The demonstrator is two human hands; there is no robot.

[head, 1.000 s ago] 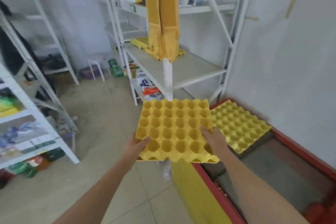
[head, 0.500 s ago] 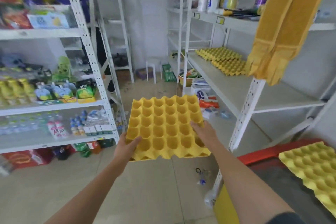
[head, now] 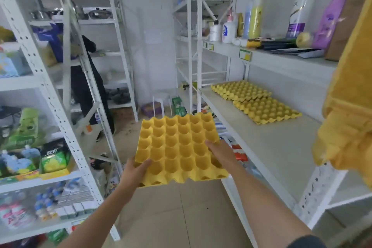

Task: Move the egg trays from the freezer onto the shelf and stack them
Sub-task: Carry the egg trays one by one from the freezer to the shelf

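Since a moment ago, the view has swung away from the freezer toward the shelf. Head view: left hand and right hand each clamp a near corner of one tray, level over the floor. Beyond the grip, to its right, two trays already lie overlapped on the shelf. This one is not yet stacked.

The white shelf bears two overlapping yellow egg trays.
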